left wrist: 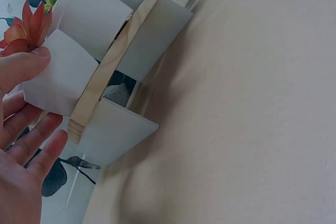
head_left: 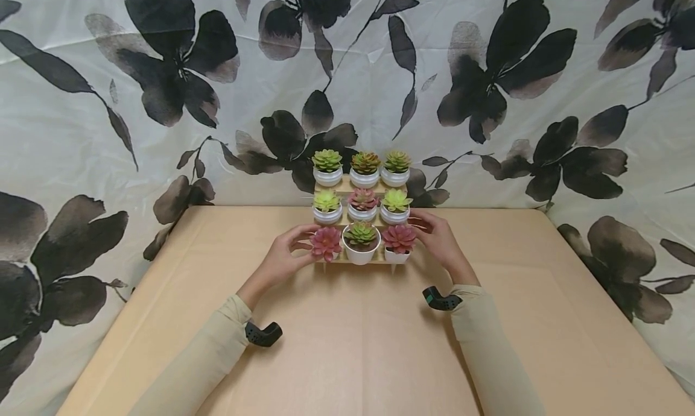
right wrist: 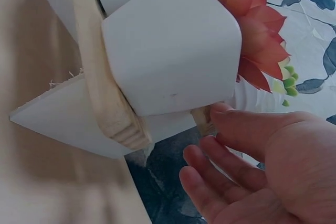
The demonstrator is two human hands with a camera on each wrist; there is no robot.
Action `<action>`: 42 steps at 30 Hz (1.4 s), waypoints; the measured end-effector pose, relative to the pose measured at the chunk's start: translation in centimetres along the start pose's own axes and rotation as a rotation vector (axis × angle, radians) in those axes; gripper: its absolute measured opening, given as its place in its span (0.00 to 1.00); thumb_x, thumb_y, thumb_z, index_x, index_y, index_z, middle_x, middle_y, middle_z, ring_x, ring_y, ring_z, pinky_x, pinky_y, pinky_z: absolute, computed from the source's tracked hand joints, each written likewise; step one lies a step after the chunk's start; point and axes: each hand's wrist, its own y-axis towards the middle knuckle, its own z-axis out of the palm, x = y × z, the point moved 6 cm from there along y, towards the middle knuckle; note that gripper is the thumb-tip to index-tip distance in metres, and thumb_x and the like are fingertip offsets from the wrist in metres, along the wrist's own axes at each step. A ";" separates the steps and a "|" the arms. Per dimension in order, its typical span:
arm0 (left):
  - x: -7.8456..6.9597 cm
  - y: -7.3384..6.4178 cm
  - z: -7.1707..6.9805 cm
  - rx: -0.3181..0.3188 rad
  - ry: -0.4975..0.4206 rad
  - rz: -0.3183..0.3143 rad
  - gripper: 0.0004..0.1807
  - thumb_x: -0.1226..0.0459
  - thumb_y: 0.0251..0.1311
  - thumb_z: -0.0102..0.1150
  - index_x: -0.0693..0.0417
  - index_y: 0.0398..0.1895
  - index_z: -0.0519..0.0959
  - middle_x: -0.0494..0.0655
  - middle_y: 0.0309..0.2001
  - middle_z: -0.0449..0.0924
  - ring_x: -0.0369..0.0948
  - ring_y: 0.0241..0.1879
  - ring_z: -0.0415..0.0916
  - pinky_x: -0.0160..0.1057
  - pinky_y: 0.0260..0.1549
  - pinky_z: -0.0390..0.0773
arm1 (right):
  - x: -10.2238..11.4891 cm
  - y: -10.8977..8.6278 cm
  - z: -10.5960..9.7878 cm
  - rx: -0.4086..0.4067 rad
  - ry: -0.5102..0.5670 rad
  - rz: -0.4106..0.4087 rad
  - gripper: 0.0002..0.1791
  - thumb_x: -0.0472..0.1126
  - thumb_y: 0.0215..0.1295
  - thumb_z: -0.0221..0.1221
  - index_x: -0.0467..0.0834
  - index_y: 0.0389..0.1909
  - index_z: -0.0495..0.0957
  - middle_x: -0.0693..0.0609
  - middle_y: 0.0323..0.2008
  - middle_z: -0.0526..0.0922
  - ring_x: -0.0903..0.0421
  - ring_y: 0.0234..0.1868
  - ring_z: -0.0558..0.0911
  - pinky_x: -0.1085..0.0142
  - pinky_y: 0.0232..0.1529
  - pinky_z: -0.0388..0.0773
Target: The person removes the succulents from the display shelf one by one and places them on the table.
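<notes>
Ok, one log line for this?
left hand: at front-left red succulent; right hand: at right end of tiered stand; stand: nine potted succulents, three per tier

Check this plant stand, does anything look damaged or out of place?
Yes, in the right wrist view, ragged strands stick out from one edge of the white support, frayed unlike its smoother adjoining edge.

Both hands [head_left: 285,253] [head_left: 438,241] reach forward, palms facing inward.
</notes>
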 end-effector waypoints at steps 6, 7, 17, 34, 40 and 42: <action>0.3 0.1 0.1 0.005 -0.004 -0.017 0.31 0.73 0.53 0.67 0.65 0.62 0.71 0.62 0.57 0.76 0.51 0.55 0.75 0.49 0.57 0.80 | 0.2 -0.1 -0.3 -0.001 0.042 0.001 0.23 0.32 0.66 0.57 0.36 0.62 0.71 0.36 0.60 0.75 0.36 0.62 0.74 0.50 0.65 0.73; 0.3 0.1 0.1 0.004 -0.006 -0.016 0.30 0.73 0.52 0.67 0.65 0.61 0.71 0.62 0.57 0.76 0.51 0.55 0.75 0.48 0.57 0.80 | 0.2 -0.1 -0.3 0.000 0.043 0.001 0.23 0.31 0.66 0.57 0.36 0.62 0.71 0.36 0.60 0.75 0.36 0.62 0.74 0.50 0.65 0.73; 2.9 0.4 -0.6 -0.023 -0.033 0.022 0.31 0.74 0.53 0.67 0.62 0.62 0.70 0.60 0.59 0.74 0.52 0.58 0.74 0.37 0.57 0.80 | 0.4 0.0 -0.2 0.009 0.041 0.010 0.23 0.31 0.67 0.56 0.36 0.63 0.71 0.36 0.61 0.74 0.38 0.63 0.74 0.48 0.66 0.72; 3.2 -0.4 -2.5 -0.072 -0.019 0.068 0.29 0.75 0.54 0.64 0.64 0.62 0.70 0.62 0.60 0.73 0.35 0.56 0.73 0.32 0.55 0.80 | -0.1 0.1 0.2 0.013 0.036 0.050 0.24 0.30 0.67 0.56 0.38 0.64 0.70 0.37 0.62 0.73 0.38 0.63 0.74 0.48 0.67 0.71; 3.3 -0.7 -3.0 -0.079 -0.020 0.094 0.29 0.76 0.54 0.64 0.65 0.62 0.70 0.63 0.60 0.72 0.30 0.54 0.73 0.29 0.53 0.80 | 0.1 -0.1 0.2 0.003 0.020 0.051 0.23 0.31 0.67 0.56 0.38 0.64 0.70 0.37 0.62 0.74 0.39 0.63 0.74 0.48 0.67 0.71; 3.5 -0.8 -3.1 -0.080 -0.024 0.083 0.29 0.76 0.54 0.63 0.66 0.62 0.70 0.63 0.60 0.72 0.28 0.54 0.73 0.28 0.53 0.80 | 0.1 -0.2 0.1 0.004 0.015 0.051 0.23 0.31 0.67 0.56 0.38 0.64 0.70 0.37 0.62 0.74 0.39 0.63 0.74 0.48 0.67 0.71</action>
